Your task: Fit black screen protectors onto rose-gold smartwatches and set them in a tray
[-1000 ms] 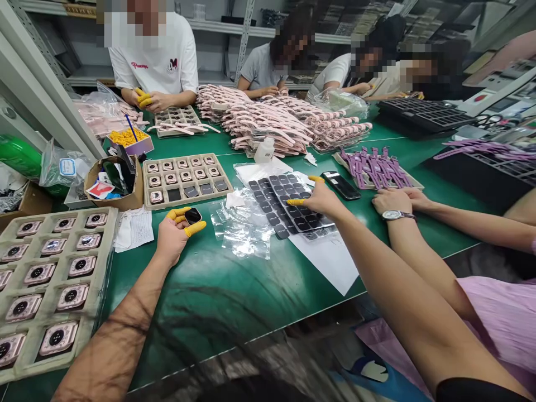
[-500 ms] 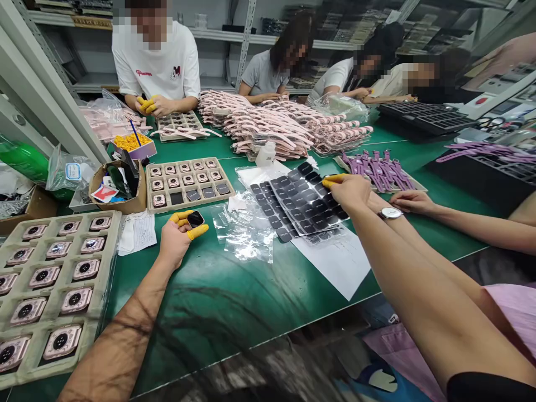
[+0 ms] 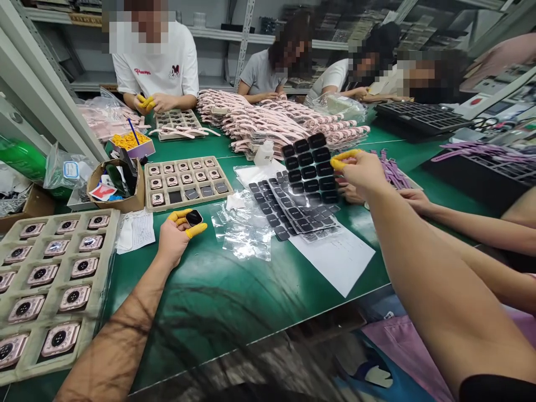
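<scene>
Yellow finger cots cover fingertips on both my hands. My left hand (image 3: 175, 237) is closed around a small watch case (image 3: 194, 218) with its dark face up, held over the green table. Pinched by its right edge, a sheet of black rounded-square stickers (image 3: 309, 170) hangs from my right hand (image 3: 362, 170), tilted upright. Below it lie more sticker sheets (image 3: 278, 206), fanned out on the table. Clear plastic film pieces (image 3: 243, 234) are between my two hands. A white paper sheet (image 3: 337, 265) lies under the sticker sheets.
At left is a large tray (image 3: 86, 220) of pink watch cases; a smaller tray (image 3: 188, 204) stands ahead. A cardboard box (image 3: 140, 184) and white bottle (image 3: 264, 153) are nearby. Pink straps (image 3: 259, 120) are piled farther back. A neighbour's hand (image 3: 414, 198) rests at right, and several co-workers sit opposite.
My right hand has lifted one sticker sheet off the fanned sheets and raised it toward upright. My left hand stays almost where it was with the watch case.
</scene>
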The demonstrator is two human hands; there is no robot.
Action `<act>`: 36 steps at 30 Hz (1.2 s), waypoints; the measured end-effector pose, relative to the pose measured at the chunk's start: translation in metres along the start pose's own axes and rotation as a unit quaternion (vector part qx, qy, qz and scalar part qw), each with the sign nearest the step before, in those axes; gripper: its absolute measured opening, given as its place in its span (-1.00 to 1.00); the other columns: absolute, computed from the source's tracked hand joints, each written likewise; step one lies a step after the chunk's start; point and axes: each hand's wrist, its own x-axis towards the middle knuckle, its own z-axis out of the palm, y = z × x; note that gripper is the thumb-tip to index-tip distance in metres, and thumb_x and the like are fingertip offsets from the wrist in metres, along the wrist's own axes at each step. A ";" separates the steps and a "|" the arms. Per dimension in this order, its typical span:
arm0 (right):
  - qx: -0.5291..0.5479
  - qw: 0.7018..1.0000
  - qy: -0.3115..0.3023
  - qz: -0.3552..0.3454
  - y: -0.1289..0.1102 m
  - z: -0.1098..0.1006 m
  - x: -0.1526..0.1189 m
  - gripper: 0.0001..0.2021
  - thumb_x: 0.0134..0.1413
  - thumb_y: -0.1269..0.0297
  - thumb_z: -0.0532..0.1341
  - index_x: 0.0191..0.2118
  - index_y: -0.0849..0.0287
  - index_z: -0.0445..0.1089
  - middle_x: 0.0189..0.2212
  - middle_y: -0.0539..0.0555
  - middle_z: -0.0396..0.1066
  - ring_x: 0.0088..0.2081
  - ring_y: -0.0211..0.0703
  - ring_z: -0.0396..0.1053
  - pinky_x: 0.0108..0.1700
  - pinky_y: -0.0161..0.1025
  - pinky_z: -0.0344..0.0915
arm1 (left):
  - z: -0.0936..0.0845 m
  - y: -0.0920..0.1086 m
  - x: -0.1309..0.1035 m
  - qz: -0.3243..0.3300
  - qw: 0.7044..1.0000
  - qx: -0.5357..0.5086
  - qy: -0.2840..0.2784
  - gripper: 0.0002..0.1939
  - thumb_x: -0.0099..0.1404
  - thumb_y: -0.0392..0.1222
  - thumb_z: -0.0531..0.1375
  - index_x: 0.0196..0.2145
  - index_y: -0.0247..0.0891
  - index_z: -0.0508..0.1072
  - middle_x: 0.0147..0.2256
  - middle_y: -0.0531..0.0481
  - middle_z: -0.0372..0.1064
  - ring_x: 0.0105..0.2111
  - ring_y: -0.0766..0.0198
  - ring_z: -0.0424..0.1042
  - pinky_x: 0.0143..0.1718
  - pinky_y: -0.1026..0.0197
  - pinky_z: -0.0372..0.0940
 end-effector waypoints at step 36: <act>0.299 0.822 -0.361 -0.325 -0.103 0.095 -0.241 -0.68 0.11 0.12 0.47 -0.02 -0.37 0.56 -0.28 0.02 0.63 -0.05 0.23 0.51 0.05 0.36 0.46 | 0.003 -0.013 -0.014 0.005 0.985 0.150 -0.088 -0.36 -0.09 -0.31 0.58 -0.04 -0.30 0.51 -0.20 -0.13 0.58 -0.36 0.26 0.49 -0.18 0.07 0.42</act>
